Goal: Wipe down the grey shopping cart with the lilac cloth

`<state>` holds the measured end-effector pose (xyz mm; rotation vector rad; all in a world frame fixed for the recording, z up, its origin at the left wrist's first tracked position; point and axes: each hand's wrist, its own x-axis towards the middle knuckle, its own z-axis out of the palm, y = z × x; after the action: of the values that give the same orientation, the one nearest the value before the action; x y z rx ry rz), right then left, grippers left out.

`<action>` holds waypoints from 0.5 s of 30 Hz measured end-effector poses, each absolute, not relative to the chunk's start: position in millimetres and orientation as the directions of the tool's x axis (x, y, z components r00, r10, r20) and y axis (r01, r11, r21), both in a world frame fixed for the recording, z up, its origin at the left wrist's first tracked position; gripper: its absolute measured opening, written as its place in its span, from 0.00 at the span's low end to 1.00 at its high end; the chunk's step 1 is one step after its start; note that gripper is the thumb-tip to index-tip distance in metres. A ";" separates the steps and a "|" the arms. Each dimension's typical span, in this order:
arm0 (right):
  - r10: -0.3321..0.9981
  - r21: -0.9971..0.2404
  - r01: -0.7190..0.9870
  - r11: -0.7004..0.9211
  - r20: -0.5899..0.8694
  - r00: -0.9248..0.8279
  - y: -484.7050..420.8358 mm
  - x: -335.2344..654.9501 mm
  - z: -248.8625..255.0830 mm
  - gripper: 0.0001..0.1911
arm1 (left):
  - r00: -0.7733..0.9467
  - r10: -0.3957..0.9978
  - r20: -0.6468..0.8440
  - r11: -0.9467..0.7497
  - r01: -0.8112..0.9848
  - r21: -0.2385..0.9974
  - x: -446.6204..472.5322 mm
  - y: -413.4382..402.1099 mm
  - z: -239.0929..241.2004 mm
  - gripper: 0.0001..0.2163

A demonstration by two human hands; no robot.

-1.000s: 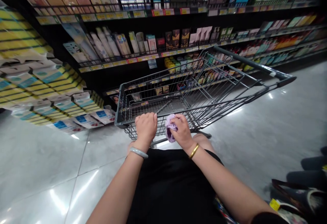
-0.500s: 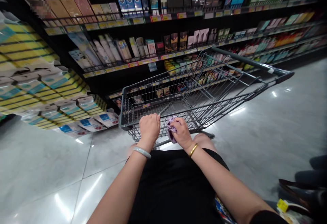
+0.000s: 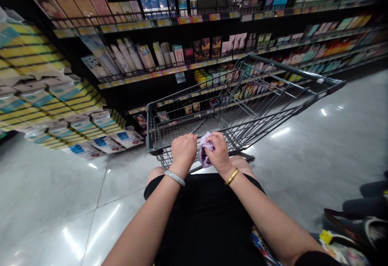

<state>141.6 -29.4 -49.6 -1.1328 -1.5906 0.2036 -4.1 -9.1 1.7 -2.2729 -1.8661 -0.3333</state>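
A grey wire shopping cart (image 3: 182,130) stands sideways before me, its handle toward the upper right. My left hand (image 3: 184,151), with a pale bangle at the wrist, is closed round the near top rail of the cart. Just to its right, my right hand (image 3: 218,153) is closed on a crumpled purple cloth (image 3: 205,159), held against the same rail. Some of the cloth hangs below the fingers. A gold bangle circles the right wrist. No goods show in the cart's basket.
Shelves (image 3: 169,72) of boxed and bottled goods run behind the cart. Yellow-and-white packs (image 3: 60,96) are stacked at the left. Shiny grey floor (image 3: 54,201) lies around me. At the lower right are a bag (image 3: 342,245) and part of a person (image 3: 366,199).
My left hand has slid slightly right along the rail, closer to the right hand. The cart's front end has shifted a little right in view. Both hands stay closed.
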 end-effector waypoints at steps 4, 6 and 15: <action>0.775 -0.646 0.578 0.498 0.631 0.038 -39.1 149.2 -68.2 0.11 | 0.199 0.945 0.261 -0.212 0.977 0.022 10.2 -17.6 2.7 0.22; 0.805 -0.679 0.569 0.464 0.591 0.049 -44.7 152.6 -86.5 0.11 | 0.197 0.949 0.248 -0.213 0.976 0.038 17.7 -22.6 3.0 0.22; 0.728 -0.704 0.515 0.490 0.655 0.203 -61.5 166.2 -53.6 0.12 | 0.319 0.928 0.193 -0.337 0.939 0.065 42.5 -35.8 11.6 0.18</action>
<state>166.2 -61.5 -53.6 -1.1549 -1.4512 0.2076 42.5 -35.8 11.6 -2.5031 -1.7733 -0.3022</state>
